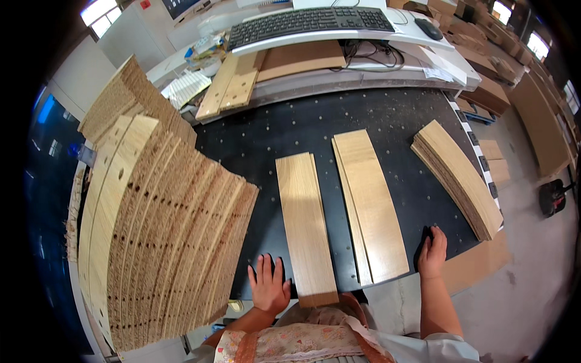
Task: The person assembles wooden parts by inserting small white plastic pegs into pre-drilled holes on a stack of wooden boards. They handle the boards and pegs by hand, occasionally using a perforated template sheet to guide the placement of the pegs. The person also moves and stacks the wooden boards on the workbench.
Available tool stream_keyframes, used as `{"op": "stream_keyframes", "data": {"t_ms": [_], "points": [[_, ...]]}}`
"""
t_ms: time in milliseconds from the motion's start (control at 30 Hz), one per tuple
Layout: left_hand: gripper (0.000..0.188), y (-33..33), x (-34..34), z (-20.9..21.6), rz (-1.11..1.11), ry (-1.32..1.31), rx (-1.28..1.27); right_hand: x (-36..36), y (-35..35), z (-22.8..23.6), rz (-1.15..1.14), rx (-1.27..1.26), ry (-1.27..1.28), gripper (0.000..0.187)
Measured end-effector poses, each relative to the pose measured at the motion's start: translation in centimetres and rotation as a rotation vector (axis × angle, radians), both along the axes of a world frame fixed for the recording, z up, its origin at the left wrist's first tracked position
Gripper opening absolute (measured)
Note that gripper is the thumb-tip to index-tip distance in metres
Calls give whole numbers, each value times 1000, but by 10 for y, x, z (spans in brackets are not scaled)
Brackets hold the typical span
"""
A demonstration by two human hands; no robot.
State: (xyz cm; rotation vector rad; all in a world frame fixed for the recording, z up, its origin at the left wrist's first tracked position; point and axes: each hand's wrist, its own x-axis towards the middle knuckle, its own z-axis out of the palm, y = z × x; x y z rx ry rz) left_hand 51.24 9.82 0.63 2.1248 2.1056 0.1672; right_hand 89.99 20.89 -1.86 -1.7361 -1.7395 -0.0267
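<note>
My left hand (269, 289) lies with fingers spread on the near edge of the black table, between a tall stack of wood boards (175, 242) and a pale wood board (305, 230). That board overhangs the near edge, with another board's edge showing beneath it. In the middle, two overlapping light wood boards (374, 209) lie lengthwise. My right hand (432, 254) rests at the near edge to their right, its fingers loosely bent and nothing visible in them. Beyond it, at the right, sits a small stack of boards (463, 181). The tall stack shows rough chipboard edges with rows of small holes.
At the back, a white shelf holds a black keyboard (311, 25) and a mouse (428, 28). Drilled wood strips (231, 88) and cables (378, 54) lie beneath it. More chipboard (136, 100) stands at the far left. Cardboard sheets (540, 124) lean at the right.
</note>
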Motion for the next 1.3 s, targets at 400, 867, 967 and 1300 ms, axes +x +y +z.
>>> {"op": "stream_keyframes", "data": {"t_ms": [400, 867, 967, 1300], "points": [[65, 1, -5, -12, 10, 8, -1, 4, 1, -1, 28, -15, 45, 29], [58, 5, -17, -3, 40, -568, 109, -36, 25, 60, 341, -200, 313, 45], [69, 33, 5, 5, 5, -526, 68, -65, 30, 77, 481, -228, 58, 69], [76, 76, 81, 5, -142, -317, 13, -56, 44, 52, 559, -471, 74, 78]]}}
